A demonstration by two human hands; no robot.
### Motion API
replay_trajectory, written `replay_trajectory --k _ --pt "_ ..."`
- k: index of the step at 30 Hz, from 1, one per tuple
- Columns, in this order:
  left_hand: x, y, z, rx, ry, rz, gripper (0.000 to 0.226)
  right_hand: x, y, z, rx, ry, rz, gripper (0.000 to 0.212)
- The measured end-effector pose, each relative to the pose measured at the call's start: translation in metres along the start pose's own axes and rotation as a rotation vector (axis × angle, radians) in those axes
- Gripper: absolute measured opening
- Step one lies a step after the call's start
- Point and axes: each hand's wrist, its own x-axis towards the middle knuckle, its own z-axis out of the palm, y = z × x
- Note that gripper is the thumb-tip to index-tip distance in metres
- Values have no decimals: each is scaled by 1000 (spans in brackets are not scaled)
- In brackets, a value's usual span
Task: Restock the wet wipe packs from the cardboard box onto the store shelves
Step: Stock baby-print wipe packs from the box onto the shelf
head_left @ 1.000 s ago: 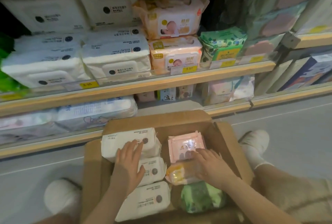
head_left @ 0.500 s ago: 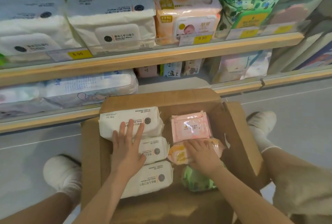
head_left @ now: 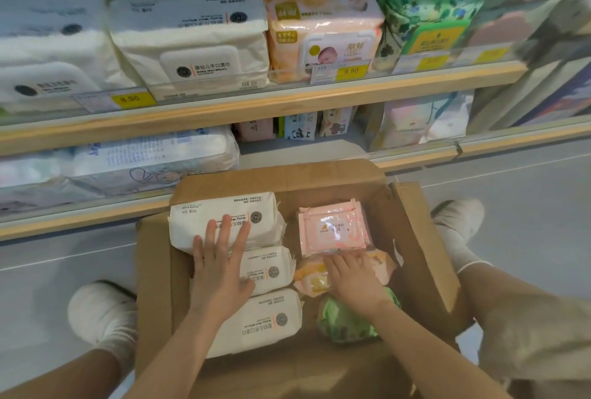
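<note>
On the floor [head_left: 511, 206], against the front edge of the bottom shelf [head_left: 80, 229], stands an open cardboard box [head_left: 412, 238] with a white-socked foot at either side of it. Along the box's left wall lies a column of three white baby wipe packs: the far white pack [head_left: 204, 213] in the far left corner, the middle white pack [head_left: 271, 267] just behind it toward the person, and the near white pack [head_left: 262, 325] closest to the near edge, each touching the next. The left hand [head_left: 220, 270] lies flat with fingers spread and straight, its fingertips on the far white pack and its palm over the left end of the middle one; it presses rather than grips.

In the right half of the box, a pink wipe pack [head_left: 332, 226] lies flat near the far wall. Just behind it is an orange wipe pack [head_left: 311, 278], touching the pink pack's near edge. The right hand [head_left: 351, 280] rests on top of the orange pack, fingers extended and slightly bent toward the pink pack's near edge; whether any finger hooks under a pack cannot be told. Beneath the right wrist, toward the box's near right corner, sits a green wipe pack [head_left: 345, 322], partly hidden.

Above, the middle shelf [head_left: 224, 110] carries stacked white wipe packs at its left, orange baby wipe packs [head_left: 323, 37] past the centre behind a yellow price tag [head_left: 351, 71], and a green leaf-print pack [head_left: 428, 18] toward its right end.
</note>
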Motion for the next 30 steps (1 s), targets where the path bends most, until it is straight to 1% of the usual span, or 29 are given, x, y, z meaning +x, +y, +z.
replay_trajectory --k 2,4,6,8,10,12,14,16,18,19,21,23,24,27,28,30 --pt "-2 1 -2 -29 -4 -7 113 -8 9 -7 12 56 9 72" --pt "-3 3 -6 -66 19 -12 99 -16 18 -19 60 120 18 74" --pt "-2 15 -15 -129 19 13 89 -24 23 -38 123 190 26 72" --pt "3 39 -33 -248 -3 99 92 -30 24 -63 160 228 12 69" --pt "6 71 -58 -423 -84 156 95 -38 25 -92 215 224 -16 63" --pt "8 99 -83 -531 -99 200 88 -49 24 -122 315 238 -31 65" --pt "8 117 -110 -567 -67 213 80 -65 22 -150 452 272 -29 67" --pt "7 126 -137 -551 -20 183 72 -81 17 -175 556 344 -25 68" --pt "7 129 -154 -553 33 138 50 -89 14 -192 606 365 -15 65" --pt "7 129 -161 -560 64 115 46 -91 12 -200 630 359 -15 64" --pt "8 129 -167 -563 123 74 55 -90 9 -212 706 344 -29 62" --pt "6 129 -173 -590 158 41 53 -87 7 -219 811 294 -36 63" --pt "5 129 -175 -621 163 20 50 -85 6 -221 836 258 -30 68" --pt "4 131 -176 -686 163 -39 44 -85 3 -220 815 175 60 102" --pt "4 133 -175 -700 156 -47 43 -85 3 -219 814 167 85 108" --pt "6 141 -171 -718 130 -37 43 -88 8 -216 843 153 122 108"
